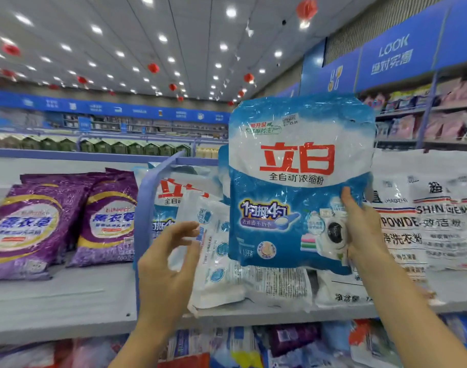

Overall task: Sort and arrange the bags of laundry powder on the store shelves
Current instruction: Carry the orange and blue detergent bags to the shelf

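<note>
Your hands are both raised in front of the upper shelf point(67, 296). The left hand point(171, 251) holds nothing and the right hand point(359, 229) holds a blue bag point(298, 181).

Far left on that shelf, two purple bags point(27, 227) lean back side by side. A blue divider point(144, 208) stands to their right. Just past it, a second blue bag point(174, 197) stands upright, partly hidden.

Your left forearm comes up from the bottom edge. The palm is turned to the right, and the fingers are spread and gently curved. The fingertips are at the edge of a flat white bag point(216, 261) that lies printed side up at the near edge of the shelf. You cannot tell whether they touch it.

The blue bag is upright and lifted off the shelf, with its front facing you. It hangs over the flat white bag and reaches above the shelf's back rail. Your right forearm rises from the lower right. The right hand grips the bag's lower right corner, with the thumb pressed on the front and the fingers hidden behind.

Further right, striped white bags point(426, 216) stand crowded together. Below the shelf, a lower tier holds mixed packets point(288, 341), which are blurred.
</note>
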